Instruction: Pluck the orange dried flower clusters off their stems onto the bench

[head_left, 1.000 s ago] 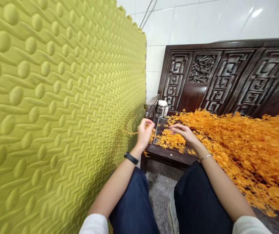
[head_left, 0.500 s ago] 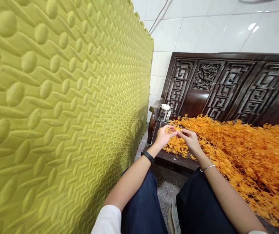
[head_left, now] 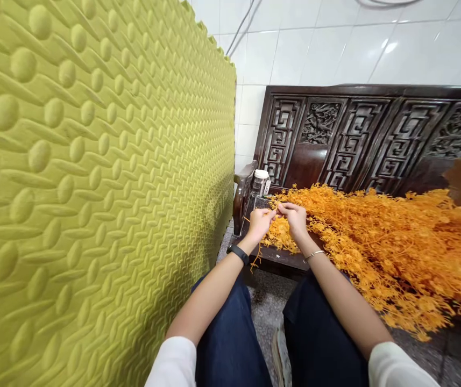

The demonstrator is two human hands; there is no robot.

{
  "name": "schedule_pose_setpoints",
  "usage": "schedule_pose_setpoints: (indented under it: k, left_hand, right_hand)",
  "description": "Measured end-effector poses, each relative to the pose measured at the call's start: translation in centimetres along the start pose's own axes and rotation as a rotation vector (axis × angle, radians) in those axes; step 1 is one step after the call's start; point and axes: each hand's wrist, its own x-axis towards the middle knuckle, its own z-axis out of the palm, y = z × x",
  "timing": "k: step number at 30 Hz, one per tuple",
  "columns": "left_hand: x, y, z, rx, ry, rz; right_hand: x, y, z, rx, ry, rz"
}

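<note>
Head view, thin, wispy orange sprig (head_left: pixel 255 263), left hand (head_left: pixel 260 223), right hand (head_left: pixel 295 219), fingers pinching it

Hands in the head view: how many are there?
2: the left hand, beyond the black wristband, and the right hand, beyond the silver bangle, close together by the orange foliage. No other hand shows.

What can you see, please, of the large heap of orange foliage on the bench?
The large heap of orange foliage is a loose tangle of thin, branching stems with small, frilly leaves, bright orange throughout; whether plastic or dyed plant I cannot tell. It lies along the seat of the dark wooden bench, narrow near the lidded jar and widening toward the picture's right edge, its fronds spreading forward. Whether the right hand touches its narrow end is unclear.
</note>
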Motion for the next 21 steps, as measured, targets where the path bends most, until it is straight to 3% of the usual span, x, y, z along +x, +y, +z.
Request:
schedule_pose_setpoints:
  k: [4, 6, 8, 12, 14, 16, 21]
  left_hand:
    - [0.2, 0.1, 0.6, 0.022, 0.027, 0.010]
    - [-0.1, 0.1, 0.6, 0.027, 0.031, 0.016]
    - [-0.9, 0.0, 0.3, 0.034, 0.031, 0.025]
    - [-2.1, -0.5, -1.6, -0.064, -0.031, -0.016]
    - [-1.9, -0.9, -2.9, -0.204, -0.054, -0.037]
    - [-1.5, -1.4, -4.1, -0.321, -0.057, -0.055]
    - [-0.9, -2.0, -6.5, -0.535, -0.052, -0.204]
  right_hand:
    - [0.3, 0.6, 1.4, 0.055, 0.124, 0.105]
    - [1.2, 0.8, 1.1, 0.045, 0.166, 0.104]
    - [2.9, 0.7, -0.4, 0.031, 0.240, 0.104]
    - [6.6, 0.6, -5.6, -0.030, 0.363, 0.080]
    - [7.6, 1.2, -7.5, -0.109, 0.269, 0.073]
    - [8.1, 2.3, -8.0, -0.187, 0.138, 0.092]
    - [9.0, 5.2, -6.5, -0.364, -0.023, 0.119]
